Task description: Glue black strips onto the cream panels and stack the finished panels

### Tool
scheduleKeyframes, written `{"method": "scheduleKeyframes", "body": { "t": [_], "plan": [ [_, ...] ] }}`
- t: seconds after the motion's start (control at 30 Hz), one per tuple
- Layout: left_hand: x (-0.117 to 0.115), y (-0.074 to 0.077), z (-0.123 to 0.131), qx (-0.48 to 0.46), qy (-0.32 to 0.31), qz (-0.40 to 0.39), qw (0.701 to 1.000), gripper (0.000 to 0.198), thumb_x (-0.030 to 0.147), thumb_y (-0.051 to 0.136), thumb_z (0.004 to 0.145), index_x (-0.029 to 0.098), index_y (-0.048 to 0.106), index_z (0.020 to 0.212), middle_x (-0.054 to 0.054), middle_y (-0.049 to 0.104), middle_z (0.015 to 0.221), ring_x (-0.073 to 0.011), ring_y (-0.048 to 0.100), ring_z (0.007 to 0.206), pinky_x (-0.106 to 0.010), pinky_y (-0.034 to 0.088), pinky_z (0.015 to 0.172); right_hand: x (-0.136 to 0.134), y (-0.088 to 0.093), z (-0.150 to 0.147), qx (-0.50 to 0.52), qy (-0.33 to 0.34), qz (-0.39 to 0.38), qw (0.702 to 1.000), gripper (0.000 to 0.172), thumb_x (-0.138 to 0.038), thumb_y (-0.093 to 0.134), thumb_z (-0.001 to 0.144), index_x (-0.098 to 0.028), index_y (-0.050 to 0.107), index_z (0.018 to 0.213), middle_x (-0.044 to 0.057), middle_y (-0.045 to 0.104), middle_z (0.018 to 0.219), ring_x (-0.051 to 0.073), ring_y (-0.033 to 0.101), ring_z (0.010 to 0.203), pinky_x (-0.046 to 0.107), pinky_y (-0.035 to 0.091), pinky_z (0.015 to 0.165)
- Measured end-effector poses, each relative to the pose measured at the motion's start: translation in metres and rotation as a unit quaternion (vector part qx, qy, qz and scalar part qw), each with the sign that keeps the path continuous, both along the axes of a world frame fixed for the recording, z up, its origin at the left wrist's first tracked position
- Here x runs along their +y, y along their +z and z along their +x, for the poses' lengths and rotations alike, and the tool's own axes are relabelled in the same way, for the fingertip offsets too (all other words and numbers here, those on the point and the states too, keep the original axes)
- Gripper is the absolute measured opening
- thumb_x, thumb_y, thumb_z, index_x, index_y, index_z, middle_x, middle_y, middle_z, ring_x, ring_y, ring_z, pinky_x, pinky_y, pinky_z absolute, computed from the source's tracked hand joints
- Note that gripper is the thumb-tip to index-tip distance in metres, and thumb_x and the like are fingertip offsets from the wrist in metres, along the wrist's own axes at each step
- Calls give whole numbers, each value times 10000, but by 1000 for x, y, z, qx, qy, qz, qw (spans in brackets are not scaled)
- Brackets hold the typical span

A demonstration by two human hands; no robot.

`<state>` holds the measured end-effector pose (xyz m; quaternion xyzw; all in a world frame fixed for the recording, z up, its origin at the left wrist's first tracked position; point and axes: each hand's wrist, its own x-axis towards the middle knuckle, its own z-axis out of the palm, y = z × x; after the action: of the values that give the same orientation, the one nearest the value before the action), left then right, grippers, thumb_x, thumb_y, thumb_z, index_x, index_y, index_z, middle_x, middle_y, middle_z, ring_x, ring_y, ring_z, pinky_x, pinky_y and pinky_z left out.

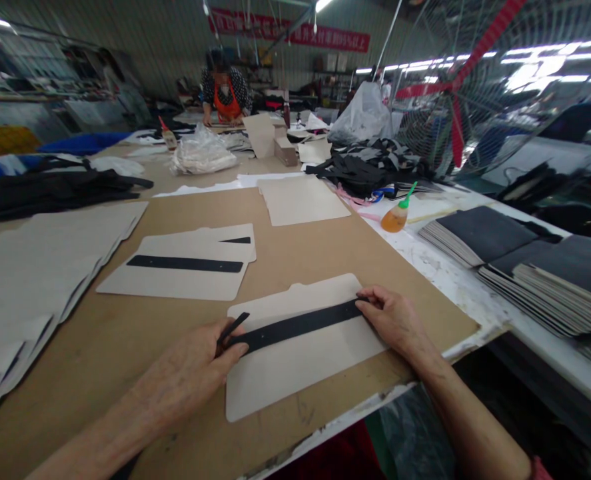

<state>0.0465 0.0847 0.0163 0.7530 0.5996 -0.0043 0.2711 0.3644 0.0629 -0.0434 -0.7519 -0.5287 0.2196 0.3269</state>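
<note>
A black strip (pixel 300 326) lies across a beige cut panel (pixel 305 363) near the table's front edge. My left hand (pixel 195 370) presses its left end down, fingers closed, with a thin black tool (pixel 232 327) sticking out between them. At the strip's right end, my right hand (pixel 392 319) holds it flat with fingertips together. A second beige panel (pixel 175 283) with a black strip on it lies further back, overlapping another panel.
A stack of beige panels (pixel 35 267) fills the left side. An orange glue bottle (pixel 395 217) stands at right, beside grey material stacks (pixel 525 253). Black fabric piles (pixel 360 170) and a plastic bag (pixel 200 153) lie behind. Another person (pixel 222 90) works far back. A large fan (pixel 475 80) stands at right.
</note>
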Motion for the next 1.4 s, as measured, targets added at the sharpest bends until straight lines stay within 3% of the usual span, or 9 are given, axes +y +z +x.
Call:
{"method": "scheduleKeyframes", "body": {
  "t": [0.37,0.53,0.77,0.93,1.07,1.2,1.4],
  "plan": [
    [1,-2,0,-6,3,14,1000,294,390,462,876,212,648,1018,-18,679,731,-247,673,863,-310,460,763,-2,-9,-1,-80,28,51,995,219,-305,576,783,-217,723,919,10,666,745,175,612,681,297,455,671],
    [-19,7,-1,-47,-43,62,996,219,327,464,905,232,636,1001,-19,690,958,-199,647,903,-289,457,787,-3,-16,2,-112,60,88,988,243,-335,525,814,-199,702,911,60,653,917,189,629,747,329,485,731],
    [-45,9,0,-73,-111,99,986,183,237,440,943,255,617,986,4,637,931,-162,619,840,-272,442,713,-1,-31,12,-137,71,79,985,261,-431,507,818,-239,683,831,54,658,919,229,647,815,359,493,724],
    [-39,11,0,-71,-92,82,990,195,255,440,941,236,623,1004,-11,656,945,-179,626,849,-301,456,741,-1,-37,15,-149,59,81,984,269,-461,501,809,-257,676,825,45,677,925,243,654,841,375,495,725],
    [-26,12,1,-59,-38,38,997,184,272,495,903,220,642,1001,-31,697,1006,-206,646,916,-313,468,780,-1,-36,15,-154,57,78,983,281,-476,497,805,-259,675,822,50,678,921,250,654,843,389,503,729],
    [-13,4,2,-62,7,-16,998,192,269,551,847,220,652,1003,-22,721,992,-208,666,920,-305,471,806,-1,-34,14,-157,56,82,983,276,-486,509,793,-265,674,804,51,672,916,250,651,848,395,514,751],
    [-5,-3,4,-28,20,-24,999,187,274,548,828,208,647,973,-42,719,967,-214,664,884,-295,457,755,-1,-36,17,-172,61,77,980,290,-491,495,797,-263,673,801,54,667,922,254,645,849,399,514,737]
  ]
}}
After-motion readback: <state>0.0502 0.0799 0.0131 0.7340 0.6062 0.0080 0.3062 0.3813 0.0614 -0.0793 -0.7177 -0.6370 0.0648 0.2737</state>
